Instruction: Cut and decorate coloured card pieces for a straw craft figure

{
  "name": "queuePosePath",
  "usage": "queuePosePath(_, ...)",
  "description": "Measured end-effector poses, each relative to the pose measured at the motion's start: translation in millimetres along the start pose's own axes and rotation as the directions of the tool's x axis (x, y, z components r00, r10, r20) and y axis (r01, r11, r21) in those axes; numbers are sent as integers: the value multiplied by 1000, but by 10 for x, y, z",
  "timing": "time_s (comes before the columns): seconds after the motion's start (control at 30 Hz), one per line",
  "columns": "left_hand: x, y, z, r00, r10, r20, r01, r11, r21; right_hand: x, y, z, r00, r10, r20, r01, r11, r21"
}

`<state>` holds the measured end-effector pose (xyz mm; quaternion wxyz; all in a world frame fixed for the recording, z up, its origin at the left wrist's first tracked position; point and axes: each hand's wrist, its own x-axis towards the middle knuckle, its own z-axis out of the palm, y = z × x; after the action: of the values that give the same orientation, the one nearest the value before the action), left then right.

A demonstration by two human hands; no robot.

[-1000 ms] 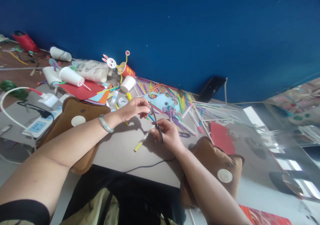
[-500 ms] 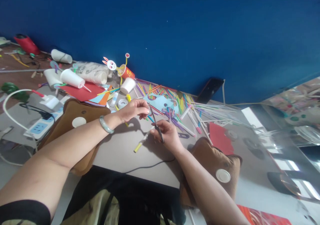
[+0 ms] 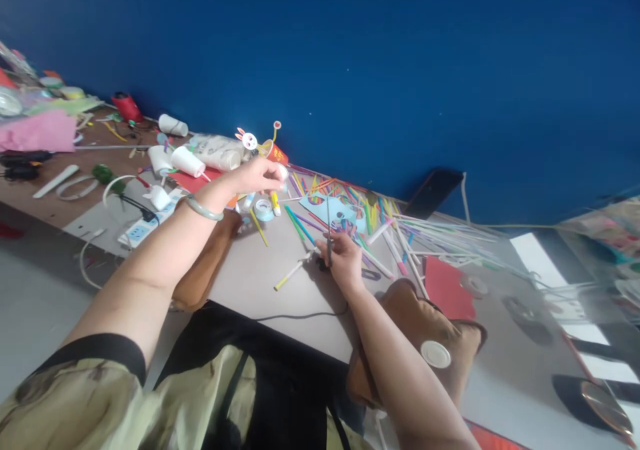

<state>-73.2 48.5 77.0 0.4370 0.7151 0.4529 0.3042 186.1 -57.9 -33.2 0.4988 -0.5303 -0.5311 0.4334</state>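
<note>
My left hand is raised over the far side of the table, its fingers pinched near a small white thing too blurred to name. My right hand grips dark scissors, blades pointing up and away. Beyond the blades lies a light blue paper with cut-outs, among many coloured sticks and straws. A white tube with a yellow end rests on the table to the left of my right hand. Near my left hand are a roll of tape and a yellow marker.
Brown cushions lie under both forearms. White paper cups, an orange cup with a rabbit face and a power strip are at the left. Red paper lies right; a dark phone-like object leans against the blue wall.
My left hand has moved up and away from the scissors toward the cups. My right hand still holds the scissors, now more upright. The view has shifted, showing more of the table's left side.
</note>
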Motion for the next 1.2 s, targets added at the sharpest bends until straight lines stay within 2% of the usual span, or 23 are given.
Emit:
queuePosePath(0.1,-54,-30,-111,974,-138,179,92,965,244,-10,-10,8,1000,-20,11,21,999,-27)
queuePosePath(0.17,-104,-146,-99,931,-297,214,187,887,421,-10,-2,11,999,-37,19,38,998,-48)
queuePosePath(0.27,-166,-377,-63,914,-380,142,258,815,518,0,28,10,998,-48,36,51,996,-74)
queuePosePath(0.43,-169,-637,-100,912,-404,67,301,772,559,6,41,19,997,-52,49,56,994,-93)
queuePosePath(0.63,-180,-705,-137,914,-407,3,333,753,567,-5,0,31,997,-72,30,75,991,-109)
queuePosePath(0.83,-306,-618,-169,937,-346,-55,311,751,582,4,-23,24,995,-90,37,93,992,-80)
queuePosePath(0.93,-441,-546,-133,954,-286,-89,279,740,612,13,-41,12,993,-118,29,120,986,-114)
queuePosePath(1.07,-714,-485,25,965,-213,-151,258,689,677,39,-25,5,982,-186,15,186,968,-169)
queuePosePath(1.2,-1033,-622,197,965,-111,-239,253,635,730,76,35,24,972,-233,-8,228,958,-172)
